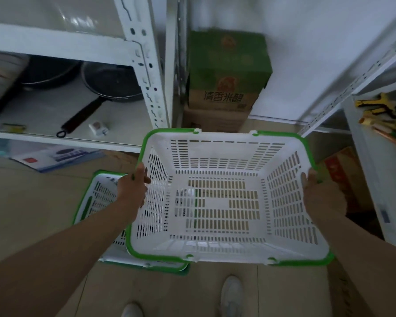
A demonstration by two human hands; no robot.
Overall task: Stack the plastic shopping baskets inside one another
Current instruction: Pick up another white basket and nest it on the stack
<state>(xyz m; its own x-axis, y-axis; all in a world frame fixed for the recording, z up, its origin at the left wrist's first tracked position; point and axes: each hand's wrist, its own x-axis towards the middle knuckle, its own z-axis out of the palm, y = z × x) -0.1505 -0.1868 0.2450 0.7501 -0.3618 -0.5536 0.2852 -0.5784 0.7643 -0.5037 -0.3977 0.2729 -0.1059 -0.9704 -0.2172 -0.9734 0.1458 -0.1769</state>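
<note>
I hold a white slotted plastic basket (217, 156) with a green rim in the air, its open top facing me. My left hand (133, 186) grips its left rim and my right hand (316, 191) grips its right rim. A second basket (96, 193) of the same kind sits on the floor below and to the left, largely hidden by my left arm and the raised basket; only its left side and near edge show.
A white metal shelf (78, 140) with frying pans (114, 83) stands at the left. Stacked cardboard boxes (226, 72) fill the corner behind the basket. Another shelf unit (375, 179) stands at the right, with boxes on the floor beside it. My shoes (231, 294) are on the tiled floor.
</note>
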